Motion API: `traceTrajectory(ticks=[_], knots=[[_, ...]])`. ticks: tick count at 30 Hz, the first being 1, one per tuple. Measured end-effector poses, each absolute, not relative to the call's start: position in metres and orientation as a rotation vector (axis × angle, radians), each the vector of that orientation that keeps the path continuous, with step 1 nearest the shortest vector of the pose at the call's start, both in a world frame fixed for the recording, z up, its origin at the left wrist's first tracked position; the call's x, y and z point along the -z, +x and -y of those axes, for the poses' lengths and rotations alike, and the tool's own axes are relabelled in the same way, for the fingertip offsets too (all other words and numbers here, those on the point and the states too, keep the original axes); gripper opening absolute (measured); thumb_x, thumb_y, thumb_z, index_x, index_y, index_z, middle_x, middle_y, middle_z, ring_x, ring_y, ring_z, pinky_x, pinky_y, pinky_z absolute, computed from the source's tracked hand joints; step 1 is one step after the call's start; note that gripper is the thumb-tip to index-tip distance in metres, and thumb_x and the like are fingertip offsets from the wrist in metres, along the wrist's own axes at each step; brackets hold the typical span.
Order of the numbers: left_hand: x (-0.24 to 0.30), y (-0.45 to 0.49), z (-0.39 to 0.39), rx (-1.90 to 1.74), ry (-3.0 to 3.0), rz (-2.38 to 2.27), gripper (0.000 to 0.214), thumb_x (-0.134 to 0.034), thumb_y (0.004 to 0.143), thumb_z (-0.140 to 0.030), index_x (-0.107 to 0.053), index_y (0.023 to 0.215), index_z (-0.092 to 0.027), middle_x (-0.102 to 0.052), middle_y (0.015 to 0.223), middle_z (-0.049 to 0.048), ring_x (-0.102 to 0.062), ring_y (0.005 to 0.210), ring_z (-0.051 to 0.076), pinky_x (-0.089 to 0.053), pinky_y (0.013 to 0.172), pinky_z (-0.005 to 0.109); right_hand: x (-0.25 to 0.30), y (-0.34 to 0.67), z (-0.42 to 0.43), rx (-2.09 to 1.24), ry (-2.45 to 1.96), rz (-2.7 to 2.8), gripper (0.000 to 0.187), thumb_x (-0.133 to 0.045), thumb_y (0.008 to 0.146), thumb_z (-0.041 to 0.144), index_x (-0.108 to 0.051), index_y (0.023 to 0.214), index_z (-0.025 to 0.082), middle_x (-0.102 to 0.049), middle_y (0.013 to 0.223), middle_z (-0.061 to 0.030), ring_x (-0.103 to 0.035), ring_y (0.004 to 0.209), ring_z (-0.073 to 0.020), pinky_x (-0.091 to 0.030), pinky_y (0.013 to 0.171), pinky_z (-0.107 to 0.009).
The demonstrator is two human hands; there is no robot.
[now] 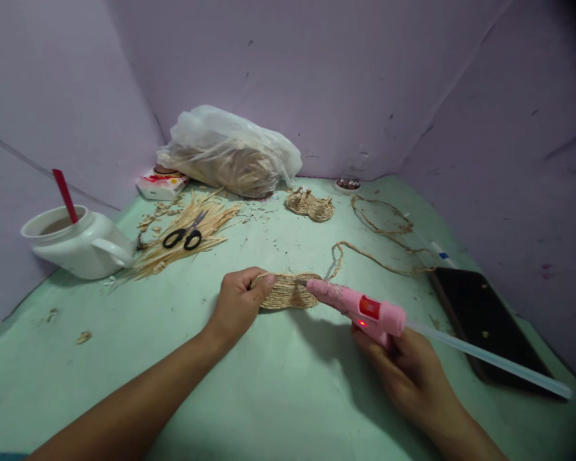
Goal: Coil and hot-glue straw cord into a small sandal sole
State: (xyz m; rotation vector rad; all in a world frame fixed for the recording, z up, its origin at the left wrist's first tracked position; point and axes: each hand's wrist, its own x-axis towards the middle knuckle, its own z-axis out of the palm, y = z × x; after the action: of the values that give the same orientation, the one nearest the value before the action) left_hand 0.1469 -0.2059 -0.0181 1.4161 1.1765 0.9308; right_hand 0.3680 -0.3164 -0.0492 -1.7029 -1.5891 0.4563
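Coiled rope piece [285, 298] just below the frame's centre seems light, flexible but firm — best pinched by an end, as the thumb-and-fingers left hand [242, 294] does — while the right hand [408, 371] wraps a pink glue gun [348, 302].

1. No text, brand or number can be read anywhere in view.
2. The red-and-white packet [162, 187] beside the plastic bag [230, 153] carries red printing and a small yellow spot on its side; any lettering there is too small and blurred to make out.
3. The pink glue gun [338, 297] shows one sign, a small glowing red light [362, 324] on its side, just below a red panel [369, 307]; no wording on the panel is legible.
4. The white pen-like stick [444, 255] near the dark flat device [489, 320] bears a blue band, with no readable marking.
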Motion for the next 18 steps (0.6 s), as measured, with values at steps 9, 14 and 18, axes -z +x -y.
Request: traceTrajectory(ticks=[9,14,18], knots=[[0.019,0.147,0.205,-0.925,1.403,-1.167,0.033,-0.058,0.072,-0.044,-0.053,0.056,-0.016,-0.039,0.048,-0.0054,-0.033,0.049,0.008,-0.025,0.046,0.023,0.033,0.362,0.309,-0.410,-1.570,1.683,0.016,-0.048,0.086,0.028,-0.062,0.087,0.019,-0.064,0.066,-0.0015,-0.055,0.053,-0.0157,-0.044,0.049,-0.026],[0.020,0.147,0.205,-0.903,1.371,-1.156,0.034,-0.059,0.071,-0.047,-0.054,0.058,-0.015,-0.040,0.049,-0.0053,-0.033,0.049,0.008,-0.026,0.046,0.023,0.028,0.363,0.308,-0.406,-1.543,1.680,0.016,-0.049,0.084,0.025,-0.063,0.088,0.020,-0.069,0.071,-0.0021,-0.061,0.058,-0.0171,-0.047,0.051,-0.025],[0.020,0.147,0.206,-0.902,1.369,-1.158,0.035,-0.059,0.070,-0.047,-0.051,0.056,-0.016,-0.039,0.049,-0.0053,-0.033,0.049,0.008,-0.025,0.046,0.023,0.036,0.361,0.312,-0.443,-1.618,1.674,0.018,-0.048,0.085,0.027,-0.063,0.078,0.021,-0.060,0.057,-0.0007,-0.060,0.056,-0.0185,-0.049,0.054,-0.028]])
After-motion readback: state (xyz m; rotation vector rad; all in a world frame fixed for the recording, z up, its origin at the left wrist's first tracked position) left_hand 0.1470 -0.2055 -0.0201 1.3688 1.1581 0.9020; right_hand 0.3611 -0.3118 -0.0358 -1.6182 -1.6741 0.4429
